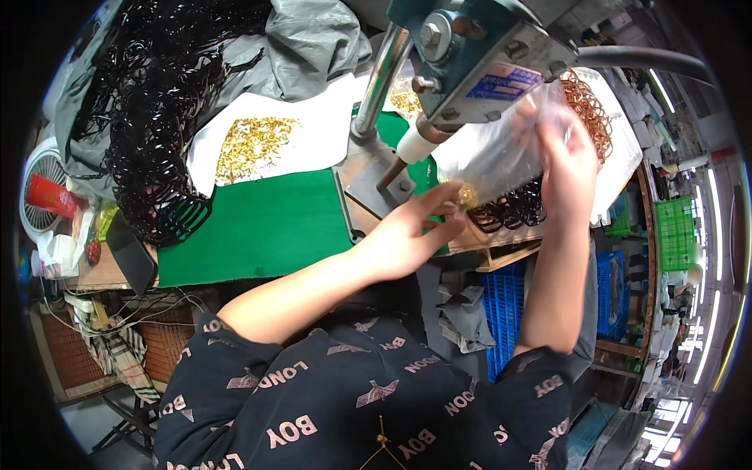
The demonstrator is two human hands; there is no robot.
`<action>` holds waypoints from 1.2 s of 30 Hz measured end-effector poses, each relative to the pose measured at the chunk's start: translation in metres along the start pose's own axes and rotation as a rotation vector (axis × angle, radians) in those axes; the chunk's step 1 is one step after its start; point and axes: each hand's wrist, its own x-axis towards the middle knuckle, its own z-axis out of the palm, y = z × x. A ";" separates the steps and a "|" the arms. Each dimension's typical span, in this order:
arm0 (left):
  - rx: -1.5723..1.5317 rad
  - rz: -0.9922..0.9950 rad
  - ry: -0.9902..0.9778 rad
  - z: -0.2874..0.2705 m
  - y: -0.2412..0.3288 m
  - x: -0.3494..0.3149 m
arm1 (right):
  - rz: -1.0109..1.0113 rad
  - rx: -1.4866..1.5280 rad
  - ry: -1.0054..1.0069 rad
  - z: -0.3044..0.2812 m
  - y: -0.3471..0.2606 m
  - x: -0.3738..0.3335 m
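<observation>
A clear plastic bag (497,160) hangs slanting between my hands, to the right of the press. Small gold metal pieces (468,196) have gathered in its lower corner. My right hand (570,160) is closed on the bag's upper end, its fingers slightly blurred. At the lower corner, my left hand (403,239) has its fingertips against the plastic, next to the gold pieces. Just behind the bag is a pile of glossy black open-loop pieces (509,210). Brown loop pieces (587,110) lie beyond my right hand.
A green bench press (486,66) stands in front of me, its steel base plate (380,192) beside my left hand. More gold pieces (254,149) lie on white sheeting above a green mat (251,227). Black looped pieces (157,141) heap at left, near a fan (48,192).
</observation>
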 end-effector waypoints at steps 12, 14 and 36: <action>0.517 0.018 0.275 -0.074 0.011 -0.045 | -0.548 -0.814 -0.055 0.000 -0.010 0.096; 0.617 0.037 0.361 -0.085 0.000 -0.047 | -0.475 -0.967 -0.112 -0.003 0.027 0.057; 1.204 0.180 0.138 -0.064 -0.033 -0.016 | -0.228 -0.875 -0.127 0.046 0.109 -0.070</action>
